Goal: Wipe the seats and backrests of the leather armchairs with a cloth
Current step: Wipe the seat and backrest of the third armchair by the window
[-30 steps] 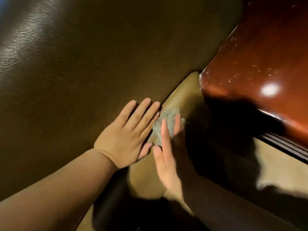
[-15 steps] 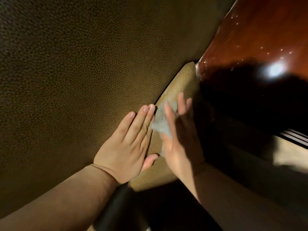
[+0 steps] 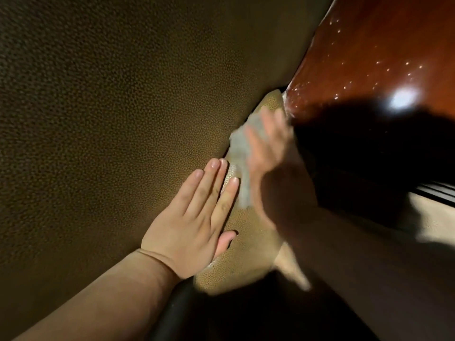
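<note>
**Wiping along the crease of the armchair**

Pressing flat against the big pebbled leather panel, the left hand lies with its fingers straight and close together, gripping nothing; the little finger sits a bit apart on the lighter, lit strip of leather that runs beside the dark panel. The fingertips point up and to the right, along the seam where the two leather surfaces meet.

The cloth, pale grey and crumpled, lies on that lit strip just beyond the left fingertips. It is stretched out lengthwise along the seam, its long axis running from lower middle up toward the right, the upper end nearest the corner of the glossy reddish wood. The right hand lies over it, fingers extended and pointing the same way, up toward that wooden corner. The hand is blurred, so from here I cannot tell whether its fingers merely press the cloth or pinch part of it; the cloth shows at the hand's left edge and under the fingers.

The two hands are just beside each other, the cloth between them, and the left little finger's tip is very near the cloth's lower end.

The polished wood carries a bright reflected spot of light and scattered specks. Below it the view falls into deep shadow, with a patch of pale floor at the right edge. No container is in sight.
</note>
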`<state>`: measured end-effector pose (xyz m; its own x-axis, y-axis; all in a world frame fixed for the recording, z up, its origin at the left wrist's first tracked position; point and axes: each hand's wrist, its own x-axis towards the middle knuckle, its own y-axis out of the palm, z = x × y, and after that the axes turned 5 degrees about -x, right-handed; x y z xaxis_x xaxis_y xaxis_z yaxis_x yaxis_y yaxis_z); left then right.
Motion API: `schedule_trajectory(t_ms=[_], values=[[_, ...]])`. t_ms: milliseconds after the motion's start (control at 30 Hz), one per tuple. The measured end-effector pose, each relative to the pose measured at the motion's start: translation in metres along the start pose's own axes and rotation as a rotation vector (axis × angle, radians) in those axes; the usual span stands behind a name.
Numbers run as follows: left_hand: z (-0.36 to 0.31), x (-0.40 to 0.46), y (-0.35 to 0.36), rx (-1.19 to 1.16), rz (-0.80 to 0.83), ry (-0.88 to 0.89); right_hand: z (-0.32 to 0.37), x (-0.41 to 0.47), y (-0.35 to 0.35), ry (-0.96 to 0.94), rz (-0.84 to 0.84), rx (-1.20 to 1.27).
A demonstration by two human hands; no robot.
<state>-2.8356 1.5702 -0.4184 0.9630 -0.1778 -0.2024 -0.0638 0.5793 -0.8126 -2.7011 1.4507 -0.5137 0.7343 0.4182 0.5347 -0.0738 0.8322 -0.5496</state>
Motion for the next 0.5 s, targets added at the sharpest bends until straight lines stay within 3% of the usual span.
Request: schedule_trajectory(t_ms=[67,133,267,367,500], values=[[0.000,0.000,-0.001,0.012,-0.005,0.007,-0.019,0.034,0.009,0.072,-0.168,-0.020],[0.000,0.000,0.000,0.007,-0.007,0.006,-0.012,0.038,0.014,0.117,-0.225,0.002],[-0.001,-0.001,0.001,-0.018,-0.009,0.010,0.024,-0.014,-0.002,0.035,-0.011,0.125],[0.000,0.000,0.001,-0.015,-0.006,0.005,0.000,-0.014,-0.009,-0.080,0.119,0.032],[0.000,0.001,0.000,0.023,0.015,0.015,-0.033,0.046,0.008,0.158,-0.081,-0.036]])
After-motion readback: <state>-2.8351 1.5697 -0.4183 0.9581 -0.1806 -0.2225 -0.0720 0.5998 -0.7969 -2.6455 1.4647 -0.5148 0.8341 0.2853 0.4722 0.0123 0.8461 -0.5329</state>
